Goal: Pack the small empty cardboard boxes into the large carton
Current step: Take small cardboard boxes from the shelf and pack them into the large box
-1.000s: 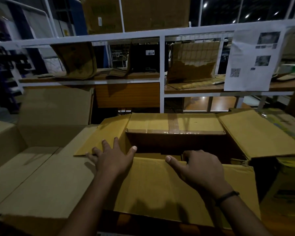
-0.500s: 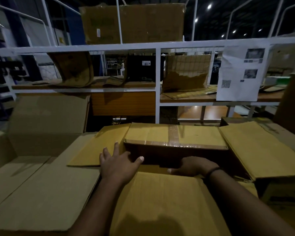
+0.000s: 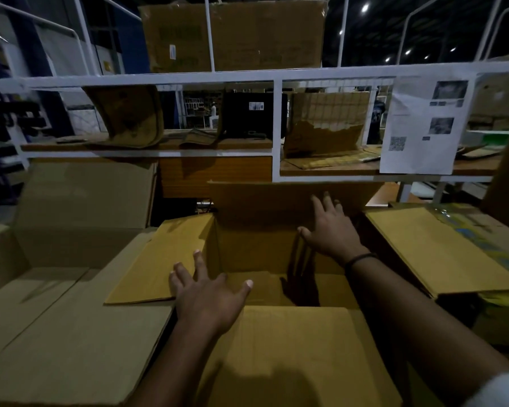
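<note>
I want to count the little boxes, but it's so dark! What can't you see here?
Head view, the only one:
- Inside the large carton: the right part of its floor is lost in shadow behind the right hand and arm, so what lies there cannot be told.
- Printed sheet on the rack: words too small.
- Colourful box at far right: cut off by the picture's edge.

The large brown cardboard carton stands open at centre, free to enter from above. At twelve o'clock its upright far flap and the white metal shelf frame behind block the way. The flap at nine o'clock and the flap at three o'clock lie folded outward.
</note>
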`<state>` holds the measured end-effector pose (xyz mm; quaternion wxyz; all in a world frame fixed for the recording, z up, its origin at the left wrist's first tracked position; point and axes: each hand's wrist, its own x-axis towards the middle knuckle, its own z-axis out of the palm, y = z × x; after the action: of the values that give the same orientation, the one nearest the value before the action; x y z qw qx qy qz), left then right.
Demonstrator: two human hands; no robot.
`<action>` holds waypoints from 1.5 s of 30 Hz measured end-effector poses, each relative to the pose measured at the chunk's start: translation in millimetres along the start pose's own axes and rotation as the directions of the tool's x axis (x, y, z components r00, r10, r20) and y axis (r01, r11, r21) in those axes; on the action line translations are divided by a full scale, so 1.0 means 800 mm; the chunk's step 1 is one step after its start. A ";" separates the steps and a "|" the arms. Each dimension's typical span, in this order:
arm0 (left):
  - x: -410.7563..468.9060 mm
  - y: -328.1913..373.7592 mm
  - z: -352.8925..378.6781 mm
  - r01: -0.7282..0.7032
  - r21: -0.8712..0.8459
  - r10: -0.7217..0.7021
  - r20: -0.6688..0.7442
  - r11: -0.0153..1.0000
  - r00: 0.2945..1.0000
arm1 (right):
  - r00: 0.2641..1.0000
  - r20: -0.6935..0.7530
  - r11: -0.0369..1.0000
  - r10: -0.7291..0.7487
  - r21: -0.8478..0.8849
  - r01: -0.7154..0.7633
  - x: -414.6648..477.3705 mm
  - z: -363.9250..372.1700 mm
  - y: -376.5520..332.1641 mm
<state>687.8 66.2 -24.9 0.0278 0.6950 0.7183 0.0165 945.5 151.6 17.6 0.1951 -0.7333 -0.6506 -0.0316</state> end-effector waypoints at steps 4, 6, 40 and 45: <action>0.008 0.003 -0.008 0.013 0.002 -0.013 0.067 1.000 0.998 | 1.000 -0.006 1.000 0.011 0.006 -0.011 0.031 0.005 0.006; 0.019 0.008 -0.017 0.044 0.000 -0.043 0.131 0.999 0.990 | 1.000 -0.006 1.000 0.010 -0.004 -0.010 0.034 0.018 0.010; 0.269 0.115 0.018 -0.312 0.158 0.338 -0.176 0.937 0.925 | 0.998 0.057 0.995 0.003 -0.097 0.002 0.077 0.088 0.042; 0.270 0.118 0.022 -0.304 0.138 0.325 -0.173 0.943 0.930 | 0.989 0.147 0.989 0.030 -0.150 -0.007 0.080 0.097 0.042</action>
<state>775.9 285.0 -40.5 -0.0831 0.7968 0.5965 0.0488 972.0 234.9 -42.6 0.0909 -0.7521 -0.6523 -0.0233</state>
